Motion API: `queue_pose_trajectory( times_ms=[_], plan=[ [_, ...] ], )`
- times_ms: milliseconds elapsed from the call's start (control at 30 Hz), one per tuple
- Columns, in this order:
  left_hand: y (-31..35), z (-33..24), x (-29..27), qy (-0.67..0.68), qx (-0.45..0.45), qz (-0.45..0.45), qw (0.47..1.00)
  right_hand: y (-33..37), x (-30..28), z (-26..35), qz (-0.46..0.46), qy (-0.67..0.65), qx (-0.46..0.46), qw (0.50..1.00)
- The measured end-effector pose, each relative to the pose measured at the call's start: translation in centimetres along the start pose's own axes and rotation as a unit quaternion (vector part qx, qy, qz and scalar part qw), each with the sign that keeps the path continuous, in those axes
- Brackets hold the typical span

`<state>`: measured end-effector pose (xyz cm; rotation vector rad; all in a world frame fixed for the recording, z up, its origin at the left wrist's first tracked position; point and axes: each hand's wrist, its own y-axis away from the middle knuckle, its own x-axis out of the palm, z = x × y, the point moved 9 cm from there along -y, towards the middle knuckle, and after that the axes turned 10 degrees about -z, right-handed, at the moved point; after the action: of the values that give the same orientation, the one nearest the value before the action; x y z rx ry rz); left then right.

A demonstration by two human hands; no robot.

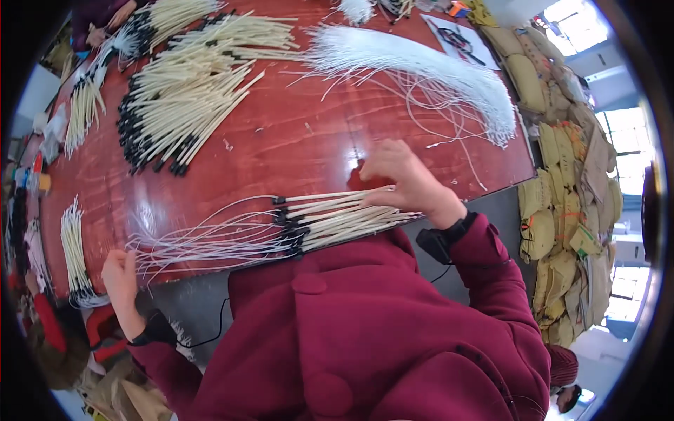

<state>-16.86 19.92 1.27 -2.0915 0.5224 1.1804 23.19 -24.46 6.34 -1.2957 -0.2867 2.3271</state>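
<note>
A bundle of thin cream sticks [351, 219] with black end caps lies along the table's near edge. From the caps, loose white strings [217, 238] run leftward. My right hand [414, 181] is over the bundle's right end, thumb down by the stick tips and fingers apart from it. My left hand [121, 281] is at the far end of the strings, its fingers curled together; whether a string is pinched in them is too small to make out.
A large pile of cream sticks [189, 98] with black caps covers the table's far left. Long white strings [421, 67] lie fanned at the far right, beside a white sheet [460, 42] with black-handled tools. A small stick bundle [74, 245] sits left. Stacked sacks [537, 231] stand right.
</note>
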Motion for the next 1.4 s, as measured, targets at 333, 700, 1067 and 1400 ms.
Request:
queue_pose_trajectory(
  times_ms=[333,700,1067,1400],
  plan=[
    [-8.5,-26.3,7.5,0.104,0.087,0.088,0.987,-2.2,-2.3,-12.8,-0.109,0.279,0.146,0.943],
    [-10.5,-37.5,19.4,0.122,0.286,0.064,0.948,-1.8,1.8,-9.8,0.016,0.296,0.142,0.945],
    [-9.5,-44.5,22.1,0.213,0.432,0.104,0.870,2.6,2.1,-4.9,0.034,0.193,0.118,0.974],
    [-6.4,-46.5,25.3,0.141,0.423,0.171,0.879,2.9,1.4,-4.8,-0.013,0.150,0.110,0.982]
  ],
)
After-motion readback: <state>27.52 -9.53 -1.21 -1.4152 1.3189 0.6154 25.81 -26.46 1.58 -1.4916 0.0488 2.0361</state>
